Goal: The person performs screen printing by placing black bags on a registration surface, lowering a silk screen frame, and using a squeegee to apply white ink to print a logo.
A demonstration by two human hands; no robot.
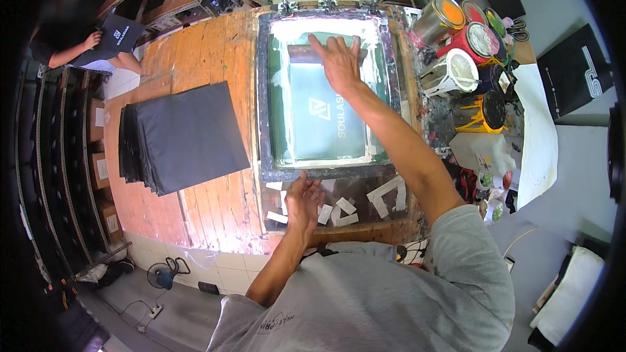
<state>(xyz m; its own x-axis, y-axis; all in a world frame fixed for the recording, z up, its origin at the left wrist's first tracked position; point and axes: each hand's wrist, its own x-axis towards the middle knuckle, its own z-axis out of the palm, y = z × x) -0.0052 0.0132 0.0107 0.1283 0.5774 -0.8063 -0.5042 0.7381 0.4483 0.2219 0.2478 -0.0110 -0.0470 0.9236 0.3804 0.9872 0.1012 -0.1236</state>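
Green-meshed and dark-rimmed, the printing screen (313, 140) lies over the wooden counter (215, 45), right of stacked black sheets (186, 137). The right hand (340, 65), partly spread, is over the screen's far end, its hold unclear; the left hand (303, 202), half open and loosely curled, meets the near edge.

a grey short-sleeved shirt (391, 293) bears small dark print (276, 322).

White-smeared green screen (310, 91), black sheets (186, 137), orange-brown table (218, 55), grey shirt (378, 293)
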